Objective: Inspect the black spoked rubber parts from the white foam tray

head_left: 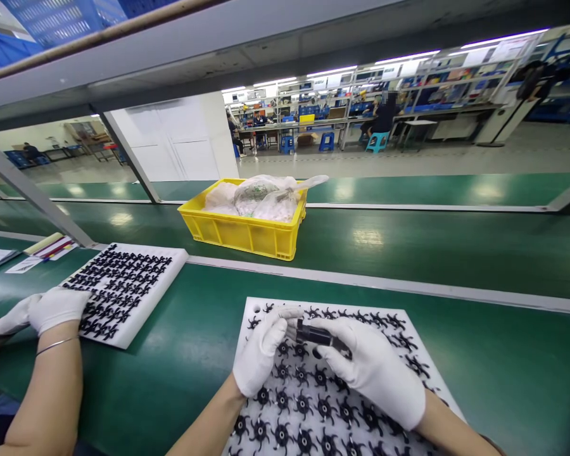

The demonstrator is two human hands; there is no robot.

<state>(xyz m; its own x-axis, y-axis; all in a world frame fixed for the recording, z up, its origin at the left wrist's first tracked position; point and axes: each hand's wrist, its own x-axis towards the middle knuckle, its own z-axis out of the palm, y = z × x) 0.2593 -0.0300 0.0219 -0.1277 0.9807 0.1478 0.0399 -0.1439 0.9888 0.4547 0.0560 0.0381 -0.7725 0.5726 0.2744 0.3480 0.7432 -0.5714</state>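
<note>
No legible text anywhere (papers (pixel 42 250) at left too blurred).

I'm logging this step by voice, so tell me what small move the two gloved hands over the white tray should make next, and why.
Probably lower the small black part toward the white tray. Both the left hand and right hand pinch it just above the rows of black impellers, clear of the tray.
</note>
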